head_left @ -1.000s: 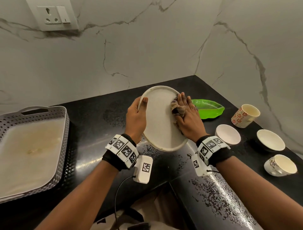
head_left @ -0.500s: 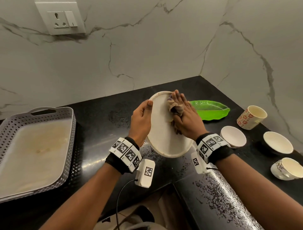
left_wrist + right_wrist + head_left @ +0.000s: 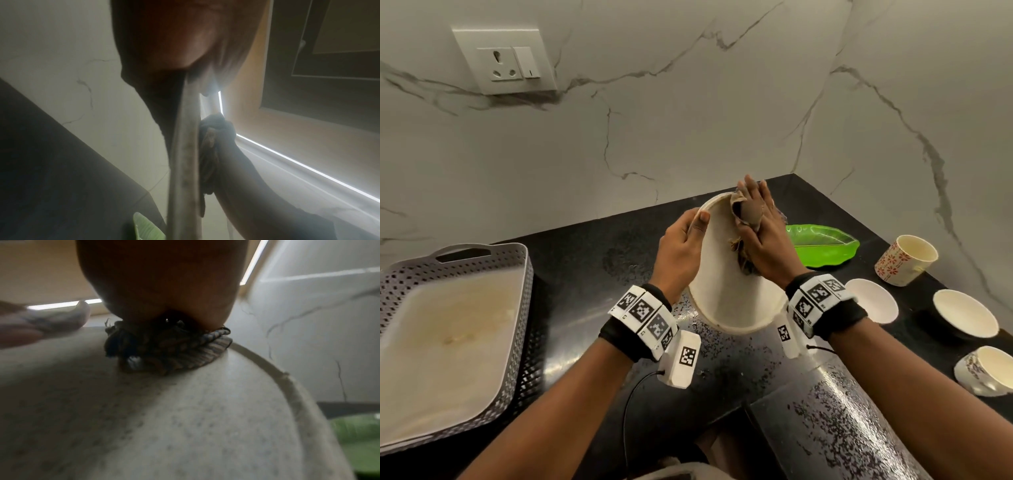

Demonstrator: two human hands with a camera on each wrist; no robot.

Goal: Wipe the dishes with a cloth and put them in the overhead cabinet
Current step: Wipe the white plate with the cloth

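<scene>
A speckled off-white plate (image 3: 726, 291) stands tilted on edge above the black counter (image 3: 585, 274). My left hand (image 3: 681, 250) grips its left rim, thumb on the face and fingers behind. My right hand (image 3: 763, 240) lies flat with straight fingers and presses a bunched brown striped cloth (image 3: 746, 216) against the upper part of the plate's face. The fingertips reach past the top rim. The left wrist view shows the plate (image 3: 185, 162) edge-on with the cloth (image 3: 207, 146) on its right. The right wrist view shows the cloth (image 3: 168, 350) squeezed under my palm on the plate (image 3: 185, 418).
A green leaf-shaped dish (image 3: 825, 240) lies just behind the plate. On the right stand a floral cup (image 3: 904, 258), two white bowls (image 3: 873, 305) (image 3: 965, 315) and another cup (image 3: 986, 370). A grey perforated tray (image 3: 448, 325) sits at the left. Marble walls enclose the corner.
My right hand has slid the cloth up the plate's face from the middle to the top rim. Both hands and the plate have risen a little. The left grip is unchanged.
</scene>
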